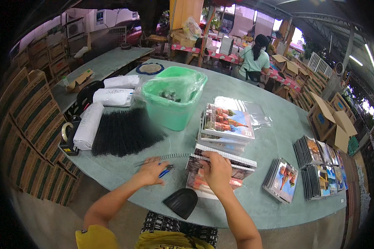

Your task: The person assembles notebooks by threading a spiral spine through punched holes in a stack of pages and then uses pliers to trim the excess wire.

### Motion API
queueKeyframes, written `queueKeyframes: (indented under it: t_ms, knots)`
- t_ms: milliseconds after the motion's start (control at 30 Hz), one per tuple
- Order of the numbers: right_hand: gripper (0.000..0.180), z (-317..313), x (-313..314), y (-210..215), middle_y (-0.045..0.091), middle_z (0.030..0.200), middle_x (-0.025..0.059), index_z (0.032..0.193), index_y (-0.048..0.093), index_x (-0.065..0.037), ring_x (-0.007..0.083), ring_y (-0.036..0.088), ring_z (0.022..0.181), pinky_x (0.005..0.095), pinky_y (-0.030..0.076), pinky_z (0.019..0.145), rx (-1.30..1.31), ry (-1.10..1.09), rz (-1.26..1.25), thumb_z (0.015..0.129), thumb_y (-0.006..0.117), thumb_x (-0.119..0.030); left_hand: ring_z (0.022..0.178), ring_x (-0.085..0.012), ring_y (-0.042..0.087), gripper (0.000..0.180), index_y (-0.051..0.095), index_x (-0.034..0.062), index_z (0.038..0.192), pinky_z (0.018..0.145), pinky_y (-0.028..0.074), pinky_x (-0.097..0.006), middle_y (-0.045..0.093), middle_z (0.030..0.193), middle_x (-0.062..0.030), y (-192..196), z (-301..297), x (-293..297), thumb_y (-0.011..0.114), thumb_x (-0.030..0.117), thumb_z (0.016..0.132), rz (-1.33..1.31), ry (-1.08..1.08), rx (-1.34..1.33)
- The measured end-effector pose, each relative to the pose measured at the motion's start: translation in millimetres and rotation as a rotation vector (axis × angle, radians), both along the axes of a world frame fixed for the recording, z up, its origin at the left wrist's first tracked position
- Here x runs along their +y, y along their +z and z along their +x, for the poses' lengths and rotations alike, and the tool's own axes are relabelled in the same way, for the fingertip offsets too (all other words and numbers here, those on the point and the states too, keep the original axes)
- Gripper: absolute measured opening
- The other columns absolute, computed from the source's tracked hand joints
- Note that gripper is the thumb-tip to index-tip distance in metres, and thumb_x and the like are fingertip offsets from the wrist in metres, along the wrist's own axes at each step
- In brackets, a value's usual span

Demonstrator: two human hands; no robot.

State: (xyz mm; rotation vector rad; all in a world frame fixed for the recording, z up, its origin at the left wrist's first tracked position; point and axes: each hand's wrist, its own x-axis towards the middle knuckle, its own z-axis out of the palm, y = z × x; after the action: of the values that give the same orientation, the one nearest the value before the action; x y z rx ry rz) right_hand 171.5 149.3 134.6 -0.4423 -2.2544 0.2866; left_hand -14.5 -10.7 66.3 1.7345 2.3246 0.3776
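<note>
Your table point(274, 145) carries a green bin point(174, 99) at its middle. Toward you from the bin lies a pile of black coils point(124, 133), and beside it a notebook stack point(220, 166). Your right hand point(217, 169) presses flat, fingers spread, on that stack. Your left hand point(151, 172) grips blue-handled pliers point(165, 171) at a wire spiral point(166, 157).
</note>
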Motion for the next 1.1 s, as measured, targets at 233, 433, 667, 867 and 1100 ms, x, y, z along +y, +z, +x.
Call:
queueKeyframes:
  t_ms: [233,433,667,867,1100]
  knots:
    - [0.026,-6,-5,9,0.063,0.082,0.0062,0.098,0.061,-0.009,0.0242,0.059,0.077,0.0364,0.039,0.067,-0.005,0.017,-0.035,0.077,0.067,-0.023,0.100,-0.0373,0.048,0.053,0.049,0.0072,0.122,0.086,0.042,-0.043,0.052,0.104,-0.0190,-20,3,-24,0.063,0.012,0.071,-0.055,0.024,0.105]
    - [0.021,-2,-4,5,0.063,0.084,0.0063,0.094,0.060,-0.008,0.0240,0.058,0.078,0.0359,0.038,0.065,-0.049,-0.028,0.093,0.076,0.067,-0.016,0.092,-0.0370,0.053,0.044,0.050,0.0037,0.117,0.081,0.043,-0.044,0.054,0.097,-0.0189,96,49,-14,0.055,0.016,0.075,0.183,0.036,-0.250]
    - [0.017,-5,-12,8,0.063,0.079,0.0049,0.089,0.064,-0.010,0.0235,0.058,0.074,0.0358,0.037,0.068,0.058,-0.011,0.006,0.074,0.068,-0.015,0.090,-0.0370,0.056,0.045,0.050,0.0016,0.117,0.079,0.044,-0.048,0.057,0.099,-0.0196,115,56,4,0.053,0.022,0.078,0.186,-0.035,0.086]
    - [0.021,-3,-6,0,0.062,0.079,0.0035,0.090,0.064,-0.011,0.0222,0.058,0.072,0.0351,0.037,0.066,0.039,-0.011,0.029,0.070,0.071,-0.015,0.087,-0.0336,0.058,0.044,0.054,0.0034,0.113,0.074,0.044,-0.047,0.060,0.090,-0.0177,126,63,17,0.058,0.026,0.075,0.092,-0.020,0.277]
    - [0.024,-5,-6,-1,0.060,0.075,0.0025,0.087,0.063,-0.011,0.0215,0.058,0.071,0.0351,0.036,0.063,0.068,-0.009,0.050,0.066,0.074,-0.015,0.082,-0.0331,0.061,0.037,0.057,0.0061,0.103,0.069,0.045,-0.045,0.060,0.085,-0.0159,136,57,21,0.064,0.023,0.071,0.066,-0.079,0.347]
